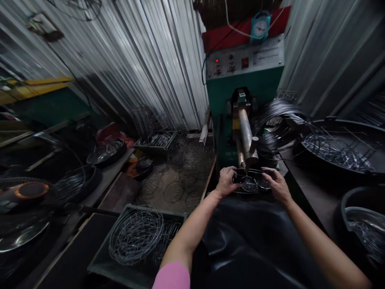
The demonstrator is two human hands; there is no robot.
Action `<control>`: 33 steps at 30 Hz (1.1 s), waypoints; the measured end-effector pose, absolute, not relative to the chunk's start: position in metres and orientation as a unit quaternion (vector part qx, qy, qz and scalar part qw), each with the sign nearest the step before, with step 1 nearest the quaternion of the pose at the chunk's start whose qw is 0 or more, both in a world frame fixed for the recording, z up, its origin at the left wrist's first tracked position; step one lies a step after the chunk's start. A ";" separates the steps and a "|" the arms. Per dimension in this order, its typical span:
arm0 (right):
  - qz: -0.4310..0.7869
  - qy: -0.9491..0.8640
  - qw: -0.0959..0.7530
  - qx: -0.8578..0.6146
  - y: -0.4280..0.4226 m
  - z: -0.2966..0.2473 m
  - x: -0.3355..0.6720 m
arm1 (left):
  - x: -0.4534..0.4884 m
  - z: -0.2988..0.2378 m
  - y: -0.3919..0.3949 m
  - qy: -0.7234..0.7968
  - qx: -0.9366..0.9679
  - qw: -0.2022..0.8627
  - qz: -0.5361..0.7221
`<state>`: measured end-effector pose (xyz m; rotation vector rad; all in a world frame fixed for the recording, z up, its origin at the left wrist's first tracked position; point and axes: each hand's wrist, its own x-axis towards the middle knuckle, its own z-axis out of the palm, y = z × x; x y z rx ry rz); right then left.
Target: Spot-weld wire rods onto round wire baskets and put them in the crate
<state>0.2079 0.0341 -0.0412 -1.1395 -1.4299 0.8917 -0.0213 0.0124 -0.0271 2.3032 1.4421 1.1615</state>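
Observation:
Between my hands is a round wire frame (249,184) with smaller wire rings inside it, under the electrode tips of a green spot welder (218,116). My left hand (225,181) grips its left rim, thumb below and fingers above. On the right side my right hand (276,184) pinches the rim between thumb and fingers. The upper welder arm (246,128) ends just above the frame and looks to touch or nearly touch its wire. A dark apron (246,237) covers my lap just below.
A green crate (104,257) of wire rings stands at lower left. At right are a wide black pan (303,150) with bent wire pieces, a wire coil (279,116) and a dark bucket (343,212). Loose rings (173,192) lie on the floor. Corrugated metal walls (168,60) stand behind.

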 end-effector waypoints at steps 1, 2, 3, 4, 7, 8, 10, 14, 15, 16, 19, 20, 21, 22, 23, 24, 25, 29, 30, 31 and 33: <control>0.383 -0.589 0.524 -0.481 0.034 -0.046 0.214 | -0.021 -0.026 0.007 0.489 0.776 0.068 0.393; 0.392 -0.584 0.518 -0.487 0.035 -0.050 0.221 | -0.019 -0.026 -0.001 0.490 0.777 0.038 0.393; 0.400 -0.581 0.510 -0.492 0.035 -0.055 0.227 | -0.015 -0.025 -0.009 0.487 0.780 0.010 0.392; 0.409 -0.577 0.504 -0.496 0.036 -0.060 0.232 | -0.010 -0.026 -0.019 0.477 0.788 -0.013 0.388; 0.439 -0.561 0.500 -0.492 0.040 -0.072 0.242 | 0.016 -0.029 -0.043 0.399 0.850 -0.024 0.343; 0.449 -0.555 0.503 -0.488 0.042 -0.075 0.243 | 0.028 -0.031 -0.047 0.374 0.870 -0.020 0.321; 0.462 -0.543 0.508 -0.484 0.045 -0.082 0.242 | 0.055 -0.034 -0.047 0.370 0.883 -0.022 0.289; 0.449 -0.524 0.529 -0.494 0.047 -0.088 0.239 | 0.100 -0.039 -0.028 0.510 0.813 -0.025 0.280; 0.441 -0.522 0.535 -0.496 0.046 -0.088 0.239 | 0.107 -0.039 -0.023 0.536 0.796 -0.019 0.280; 0.434 -0.521 0.541 -0.497 0.044 -0.087 0.238 | 0.111 -0.039 -0.020 0.553 0.785 -0.014 0.279; 0.420 -0.525 0.549 -0.497 0.033 -0.078 0.238 | 0.109 -0.036 -0.015 0.562 0.779 -0.014 0.278; 0.416 -0.531 0.548 -0.494 0.028 -0.073 0.238 | 0.104 -0.036 -0.016 0.559 0.781 -0.018 0.278; 0.413 -0.542 0.544 -0.490 0.023 -0.068 0.237 | 0.098 -0.035 -0.018 0.555 0.783 -0.019 0.279; 0.408 -0.557 0.538 -0.484 0.019 -0.062 0.236 | 0.091 -0.035 -0.020 0.550 0.786 -0.018 0.283; 0.400 -0.577 0.528 -0.478 0.014 -0.057 0.234 | 0.084 -0.036 -0.022 0.543 0.788 -0.013 0.289; 0.385 -0.601 0.517 -0.472 0.011 -0.052 0.231 | 0.077 -0.037 -0.025 0.536 0.790 -0.005 0.298; 0.364 -0.627 0.506 -0.467 0.008 -0.048 0.228 | 0.070 -0.038 -0.027 0.532 0.788 0.006 0.309; 0.243 -0.701 0.482 -0.466 0.003 -0.041 0.212 | 0.052 -0.046 -0.035 0.546 0.760 0.046 0.349; 0.220 -0.707 0.481 -0.470 0.002 -0.042 0.208 | 0.050 -0.047 -0.036 0.553 0.753 0.052 0.354; 0.203 -0.709 0.479 -0.476 0.002 -0.043 0.204 | 0.048 -0.048 -0.036 0.558 0.747 0.056 0.358; 0.184 -0.712 0.473 -0.485 0.002 -0.045 0.197 | 0.044 -0.049 -0.037 0.561 0.741 0.062 0.364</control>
